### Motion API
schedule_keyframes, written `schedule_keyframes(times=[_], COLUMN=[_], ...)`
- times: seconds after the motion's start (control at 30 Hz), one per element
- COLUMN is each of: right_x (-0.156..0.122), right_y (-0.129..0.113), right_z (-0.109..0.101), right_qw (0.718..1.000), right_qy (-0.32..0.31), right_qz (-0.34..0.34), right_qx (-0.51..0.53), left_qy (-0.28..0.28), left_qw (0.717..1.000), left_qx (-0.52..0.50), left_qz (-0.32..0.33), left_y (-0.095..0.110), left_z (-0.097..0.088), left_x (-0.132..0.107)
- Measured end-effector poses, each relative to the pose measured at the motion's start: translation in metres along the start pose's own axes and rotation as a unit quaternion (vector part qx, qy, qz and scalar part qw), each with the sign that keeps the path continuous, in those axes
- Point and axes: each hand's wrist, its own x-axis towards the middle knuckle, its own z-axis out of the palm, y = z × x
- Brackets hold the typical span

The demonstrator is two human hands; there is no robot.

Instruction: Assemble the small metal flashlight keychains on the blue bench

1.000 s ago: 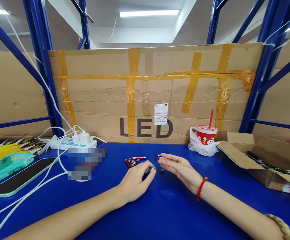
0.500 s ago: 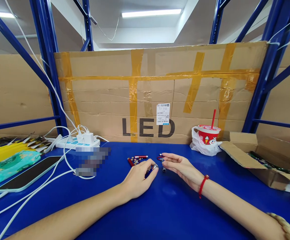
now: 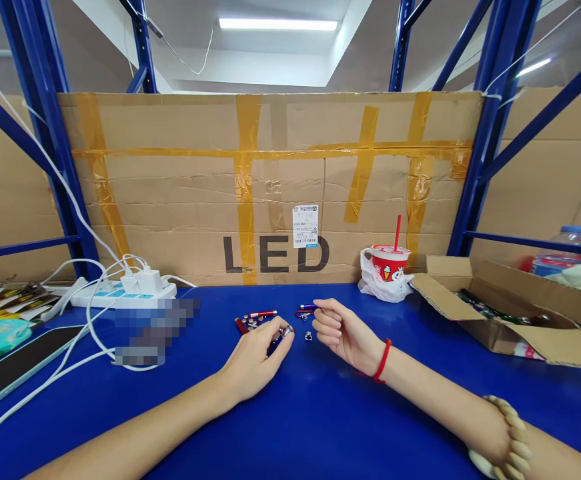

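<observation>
My left hand [image 3: 257, 357] is closed around a small dark-blue metal tube with a silver end [image 3: 286, 331], much of it hidden by the fingers. My right hand [image 3: 343, 330] hovers to the right with its fingers curled in; whatever it may hold is hidden. Just beyond its index fingertip lies a blue tube [image 3: 307, 307], beside a thin red cord and small metal bits [image 3: 304, 315]. A small silver fitting [image 3: 309, 336] rests between the hands. Past the left hand are a red tube with a silver band [image 3: 263, 314], a second red tube [image 3: 241, 326] and several small round pieces [image 3: 253, 323].
On the left, a white power strip [image 3: 97, 294] with plugs and cables stands near a phone [image 3: 25, 357] and a turquoise packet [image 3: 0, 340]. At the back right are a red lidded cup [image 3: 389, 265] and an open cardboard box [image 3: 507, 333]. Cardboard [image 3: 195, 200] walls the back.
The view has turned to the right. My right hand has drawn slightly right, away from the silver fitting, and its fingers have curled in. My left hand keeps its hold on the tube.
</observation>
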Motion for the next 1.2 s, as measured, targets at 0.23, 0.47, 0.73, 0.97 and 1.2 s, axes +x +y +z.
schedule_keyframes(times=[0.23, 0.47, 0.73, 0.97, 1.2], right_x=[-0.003, -0.004, 0.005, 0.004, 0.007], right_y=[0.005, 0.01, 0.011, 0.007, 0.008], right_z=[0.0, 0.0, -0.012, -0.009, -0.014], right_qw=[0.995, 0.987, 0.938, 0.933, 0.925], right_qy=[-0.067, 0.013, 0.127, 0.162, 0.161], right_qz=[0.008, -0.038, -0.055, -0.048, -0.058], right_qx=[-0.071, -0.157, -0.318, -0.318, -0.339], left_qy=[0.0, -0.002, -0.002, -0.002, 0.019], left_qw=[1.0, 1.0, 1.0, 1.0, 0.999], left_qx=[0.002, 0.001, -0.01, -0.018, 0.021], left_qz=[0.004, 0.005, -0.009, -0.002, 0.022], left_y=[0.001, 0.0, 0.0, 0.002, 0.001], left_z=[0.001, 0.0, -0.001, -0.004, -0.001], left_x=[0.0, 0.001, 0.001, -0.002, -0.003])
